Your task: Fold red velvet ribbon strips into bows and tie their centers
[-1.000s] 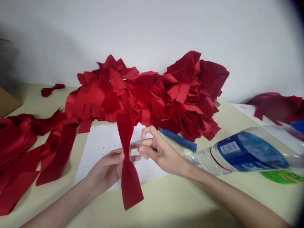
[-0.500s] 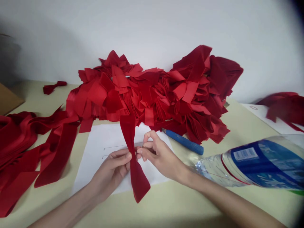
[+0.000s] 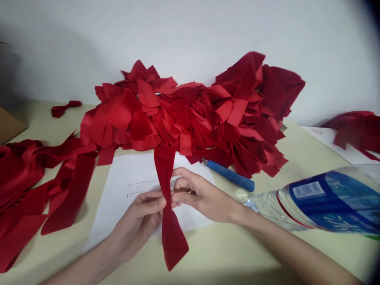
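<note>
Ribbon heap (image 3: 184, 114) on cream-looking tabletop (image 3: 225, 245), white wall (image 3: 190, 27).

- looks like a handcraft workroom
- cream worktable (image 3: 225, 247) against plain white wall (image 3: 190, 27)
- big heap of cut red ribbon (image 3: 184, 113) on the table
- paper sheet with drawn lines (image 3: 133, 170)
- cardboard piece (image 3: 8, 126), plastic water bottle (image 3: 326, 202)

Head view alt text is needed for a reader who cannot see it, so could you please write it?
The left hand and right hand pinch the middle of a red velvet ribbon over white paper. Behind lies a heap of red ribbon pieces, with a blue-handled tool and plastic water bottle at right.
</note>
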A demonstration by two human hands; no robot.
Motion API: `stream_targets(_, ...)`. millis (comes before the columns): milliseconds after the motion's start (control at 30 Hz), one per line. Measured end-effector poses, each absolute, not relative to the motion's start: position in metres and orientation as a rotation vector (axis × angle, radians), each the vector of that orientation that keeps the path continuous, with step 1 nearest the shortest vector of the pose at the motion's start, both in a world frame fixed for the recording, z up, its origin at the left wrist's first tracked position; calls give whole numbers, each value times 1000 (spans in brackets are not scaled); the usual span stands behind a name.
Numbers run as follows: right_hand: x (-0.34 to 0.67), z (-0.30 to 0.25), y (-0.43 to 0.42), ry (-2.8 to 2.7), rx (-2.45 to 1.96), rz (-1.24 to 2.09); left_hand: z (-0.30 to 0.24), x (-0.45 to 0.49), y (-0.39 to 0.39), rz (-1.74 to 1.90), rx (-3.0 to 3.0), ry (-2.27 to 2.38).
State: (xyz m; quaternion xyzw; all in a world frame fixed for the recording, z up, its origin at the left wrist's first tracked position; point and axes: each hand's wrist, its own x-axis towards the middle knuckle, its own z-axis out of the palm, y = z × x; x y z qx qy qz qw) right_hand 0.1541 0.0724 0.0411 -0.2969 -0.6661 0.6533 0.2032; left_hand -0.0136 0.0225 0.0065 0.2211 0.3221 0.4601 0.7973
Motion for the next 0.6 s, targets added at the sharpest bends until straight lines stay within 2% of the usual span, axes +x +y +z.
stream_targets(233,162,49,81,-1910,-893,1889,0,-24,28,1016,407,712)
stream_targets(600,159,50,76,-2111,-1117,1314,-1,-23,26,985,362,751)
